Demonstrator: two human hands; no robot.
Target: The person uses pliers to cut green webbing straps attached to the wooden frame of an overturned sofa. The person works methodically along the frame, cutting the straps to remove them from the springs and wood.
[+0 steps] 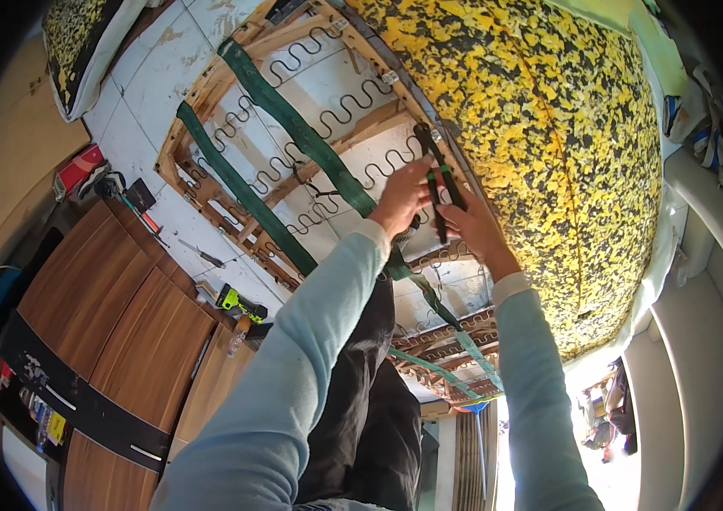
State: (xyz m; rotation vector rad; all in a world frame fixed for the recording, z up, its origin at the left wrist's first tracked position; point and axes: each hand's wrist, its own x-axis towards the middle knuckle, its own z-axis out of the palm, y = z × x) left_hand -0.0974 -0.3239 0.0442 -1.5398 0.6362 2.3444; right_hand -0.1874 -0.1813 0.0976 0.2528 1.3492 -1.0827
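Both hands are on a pair of long-handled pliers (445,175), black with green bands, its jaws at the wooden edge rail of a sofa frame (408,98). Fingers of my left hand (404,198) close about the left handle. My right hand (476,228) grips the other handle lower down. The handles stand a little apart. Whatever the jaws bite on is too small to make out. Wavy steel springs (348,111) span the frame, and two green webbing straps (293,128) run across them.
Yellow-and-black speckled foam padding (548,170) rises along the frame's right side. A green cordless drill (240,302) and a screwdriver (201,254) lie on the tiles at left, near a brown wooden cabinet (114,315). My legs (361,375) stand by the frame.
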